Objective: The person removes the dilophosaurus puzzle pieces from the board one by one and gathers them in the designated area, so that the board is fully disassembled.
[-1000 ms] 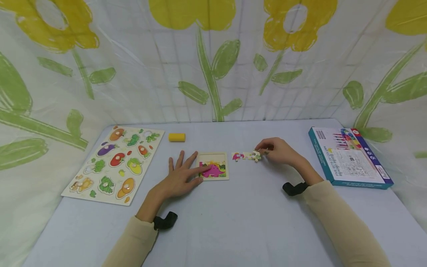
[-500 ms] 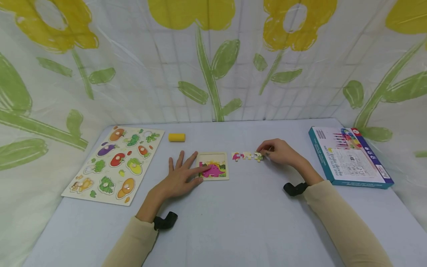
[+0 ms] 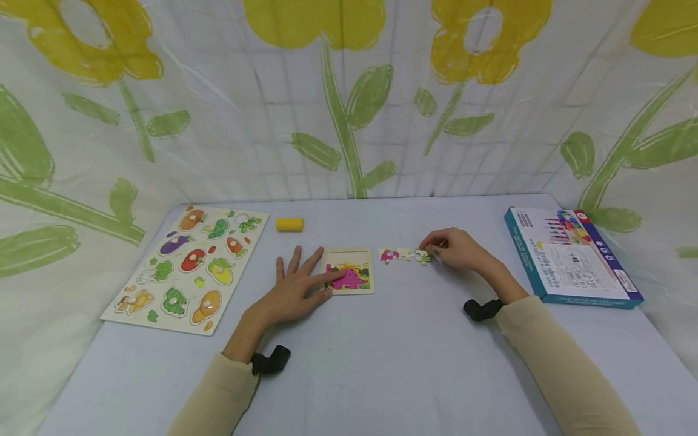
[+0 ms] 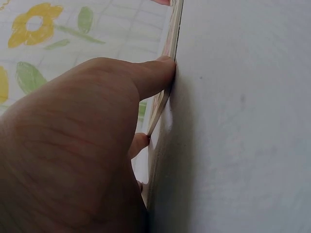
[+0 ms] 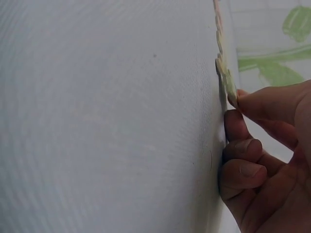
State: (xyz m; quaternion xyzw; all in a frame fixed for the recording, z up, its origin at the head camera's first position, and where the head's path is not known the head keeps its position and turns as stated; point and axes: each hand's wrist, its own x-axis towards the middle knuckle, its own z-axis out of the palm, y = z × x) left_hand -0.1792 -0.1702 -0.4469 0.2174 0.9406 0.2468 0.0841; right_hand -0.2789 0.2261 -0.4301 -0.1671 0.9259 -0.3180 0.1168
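"Beside the tray (image 3: 354, 257), the end puzzle piece (image 3: 423, 257) sits slightly farther right than a second ago!"

"Who's holding it?"

"Right hand (image 3: 455, 249) pinches it, apparently still sorting the row (image 3: 404, 254); left hand (image 3: 291, 293) lies spread, one finger resting on the dinosaur picture (image 3: 353, 280)."

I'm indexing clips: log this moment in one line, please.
left hand: rests on puzzle tray | right hand: touches rightmost loose piece | puzzle tray: part-filled, far strip bare
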